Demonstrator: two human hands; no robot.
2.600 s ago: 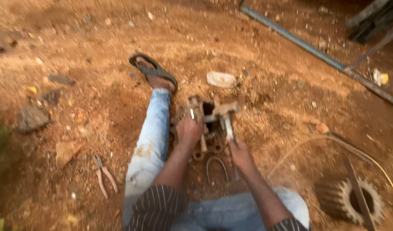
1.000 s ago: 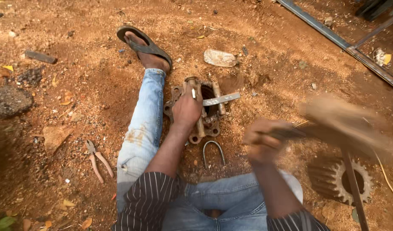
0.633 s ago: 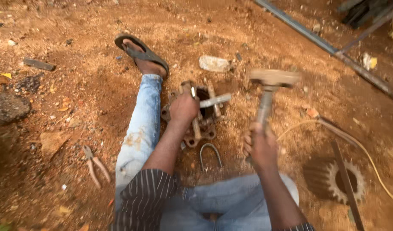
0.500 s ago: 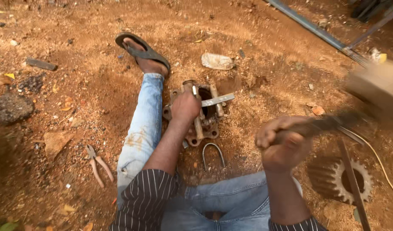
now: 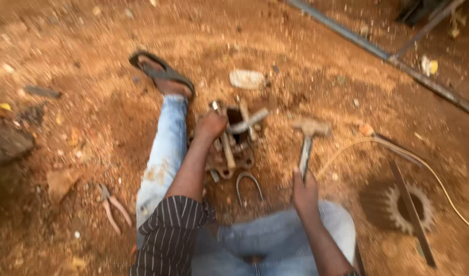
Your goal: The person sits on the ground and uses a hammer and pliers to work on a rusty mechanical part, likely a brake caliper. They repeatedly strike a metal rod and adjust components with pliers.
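the right hand [image 5: 305, 190] is wrapped tight round the handle of the hammer [image 5: 308, 143], whose head now stands upright just right of the bracket [image 5: 232, 148]. half a second ago the same hand had the hammer swung back and out to the right, a blur near the frame edge; now it is drawn in close and low, apart from the metal, so this looks like the pause between 2 blows rather than the strike itself. the left hand [image 5: 211, 125] has not shifted: its fingers are closed on the top of the rusty bracket, pinning it to the dirt beside the jeans leg [image 5: 165, 153]. a flat bar [image 5: 247, 121] lies across the bracket, where it lay before. a u-bolt [image 5: 248, 186] sits just below, pliers [image 5: 112, 207] well to the left, a gear [image 5: 409, 208] off right. the bracket appears unmoved, so the hammering seems not to have freed anything yet.
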